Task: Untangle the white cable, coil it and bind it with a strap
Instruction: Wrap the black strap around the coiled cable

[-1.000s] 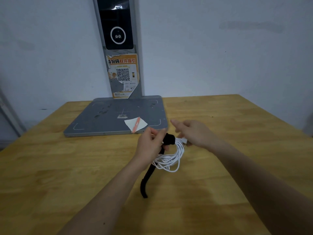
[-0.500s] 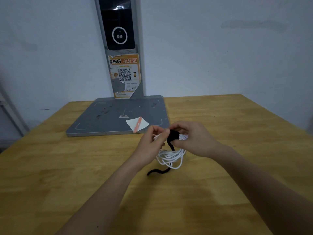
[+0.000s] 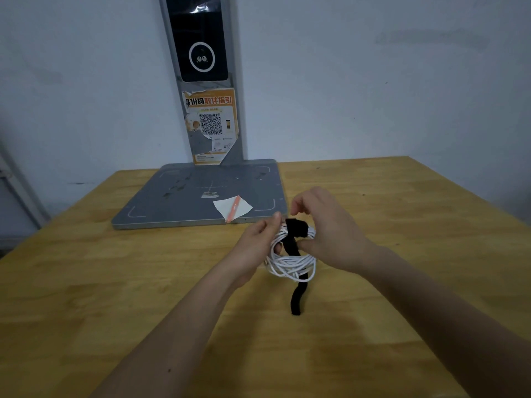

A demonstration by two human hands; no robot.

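The white cable (image 3: pixel 290 264) is wound into a small coil held just above the wooden table (image 3: pixel 86 282). A black strap (image 3: pixel 294 232) is wrapped over the top of the coil, and its loose tail (image 3: pixel 298 297) hangs down through the loop toward the table. My left hand (image 3: pixel 255 245) grips the coil's left side, fingers inside the loop. My right hand (image 3: pixel 327 234) pinches the strap against the coil's right side with thumb and fingers, index finger raised.
A grey metal base plate (image 3: pixel 178 202) with an upright post (image 3: pixel 201 81) stands at the table's back, against the wall. A white paper slip with an orange stripe (image 3: pixel 233 209) lies on the plate's front edge, close behind my hands.
My right hand came onto the coil and wound the strap around it. The strap's tail swung from lower left to hanging straight down below the coil.
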